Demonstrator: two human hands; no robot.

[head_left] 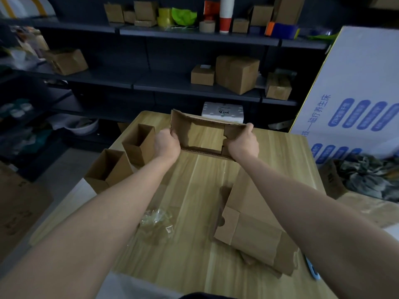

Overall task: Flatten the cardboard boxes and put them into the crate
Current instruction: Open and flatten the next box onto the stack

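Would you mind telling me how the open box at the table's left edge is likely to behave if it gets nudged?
The open box looks empty and thin-walled, so it is probably light and would slide easily. It overhangs the table edge, so a leftward nudge might well tip it off. Its unsupported flaps would likely flex.

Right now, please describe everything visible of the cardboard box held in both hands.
The cardboard box is plain brown corrugated board, opened at both ends so the wooden table shows through it. It is held up above the table's far part. The left hand grips its left side, the right hand its right. Its flaps stand unfolded.
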